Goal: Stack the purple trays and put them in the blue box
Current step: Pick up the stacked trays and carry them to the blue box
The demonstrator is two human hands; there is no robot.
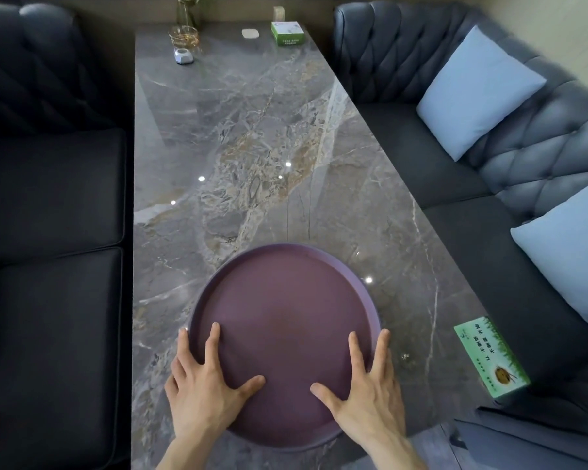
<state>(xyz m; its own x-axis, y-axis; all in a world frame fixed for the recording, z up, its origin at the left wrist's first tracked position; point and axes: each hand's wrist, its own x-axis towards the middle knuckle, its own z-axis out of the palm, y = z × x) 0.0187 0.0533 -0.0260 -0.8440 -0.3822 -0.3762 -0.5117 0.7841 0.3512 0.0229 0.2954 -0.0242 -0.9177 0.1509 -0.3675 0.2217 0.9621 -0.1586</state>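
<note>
From the head camera we look down on a long grey marbled worktop (252, 137) with dark sofas on both sides. At the near end sits a round purple tray (286, 320), its near rim reaching the worktop's near edge. We cannot tell whether this is one tray or several stacked, since only the top surface and a thin rim show.

Our left hand (206, 391) lies at the tray's near-left edge: thumb and one finger pressed flat on the inner surface, the outer fingers (184, 347) curling over the rim. Our right hand (370, 391) mirrors it on the near-right edge, thumb and one finger on the surface, another finger running along the outside of the rim. Both sets of fingers are spread and grip the tray at its rim rather than closing into a fist.

Near the right edge of the worktop, well apart from the tray, lies a green box (491, 356) with printed text. At the far end we see a second green box (287, 33), a small white pad (250, 33), a glass dish (184, 37) and a small white object (184, 56). Two pale blue cushions (479, 93) rest on the right sofa (431, 157).
</note>
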